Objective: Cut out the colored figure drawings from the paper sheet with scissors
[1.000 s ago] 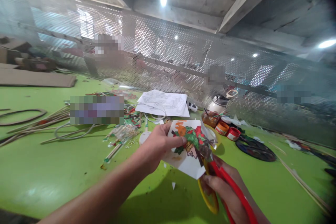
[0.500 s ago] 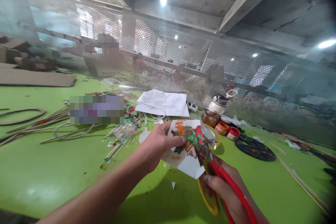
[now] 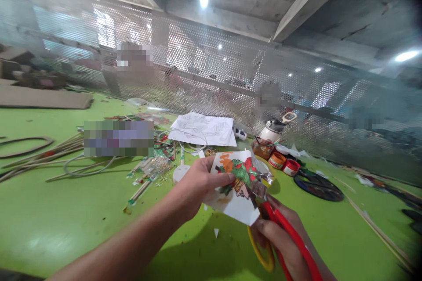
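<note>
My left hand [image 3: 201, 182] pinches a piece of white paper [image 3: 227, 204] painted with green leaves, red and orange shapes, thumb on top of it. The fingers under the sheet are hidden. In my right hand [image 3: 280, 228] is a pair of scissors [image 3: 275, 215] with red handles. Their blades meet the right part of the painted paper, and part of them is behind it. A yellow ring [image 3: 268, 259] shows beside the right fingers; I cannot tell whether it belongs to the scissors. Small white paper scraps [image 3: 216, 232] lie on the green table below.
Behind the hands lie a sheet with line drawings [image 3: 204, 129], an orange paint jar [image 3: 277, 160], a red paint jar [image 3: 291, 167], a dark palette [image 3: 318, 185] and a white bottle [image 3: 272, 131]. Sticks [image 3: 62, 151] and beads [image 3: 160, 164] are at left. A perforated screen [image 3: 198, 70] borders the table.
The view has shifted very slightly. The paper's lower right corner sits a little further right, and the scissors have barely moved. Both hands keep their hold.
</note>
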`<state>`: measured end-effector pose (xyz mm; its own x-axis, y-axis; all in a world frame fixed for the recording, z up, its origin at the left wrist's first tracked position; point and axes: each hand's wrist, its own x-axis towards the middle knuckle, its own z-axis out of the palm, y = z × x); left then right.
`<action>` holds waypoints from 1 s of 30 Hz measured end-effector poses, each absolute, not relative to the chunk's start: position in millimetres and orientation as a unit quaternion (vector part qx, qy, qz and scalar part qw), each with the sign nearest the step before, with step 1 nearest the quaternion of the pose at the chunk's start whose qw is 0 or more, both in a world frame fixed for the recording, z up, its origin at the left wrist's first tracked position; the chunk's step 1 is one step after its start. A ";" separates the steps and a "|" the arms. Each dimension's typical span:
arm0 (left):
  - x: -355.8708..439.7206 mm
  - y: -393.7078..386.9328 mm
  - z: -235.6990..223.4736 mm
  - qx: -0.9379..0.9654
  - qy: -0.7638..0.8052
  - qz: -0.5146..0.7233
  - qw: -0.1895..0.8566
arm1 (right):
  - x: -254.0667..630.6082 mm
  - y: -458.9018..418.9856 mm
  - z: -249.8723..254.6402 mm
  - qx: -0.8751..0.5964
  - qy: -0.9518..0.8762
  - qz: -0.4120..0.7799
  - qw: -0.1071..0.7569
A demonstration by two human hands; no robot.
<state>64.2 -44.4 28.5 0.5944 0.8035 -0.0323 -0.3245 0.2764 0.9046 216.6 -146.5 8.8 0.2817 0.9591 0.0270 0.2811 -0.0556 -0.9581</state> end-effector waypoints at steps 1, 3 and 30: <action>64.4 -44.7 28.2 0.472 0.253 0.372 0.759 | 216.1 -146.9 10.1 -0.636 -0.488 0.348 0.485; 64.9 -45.3 27.2 0.471 0.249 0.371 0.761 | 215.4 -147.6 11.5 -0.630 -0.490 0.353 0.488; 72.8 -51.4 19.9 0.432 0.235 0.350 0.798 | 211.6 -145.2 10.4 -0.641 -0.437 0.375 0.508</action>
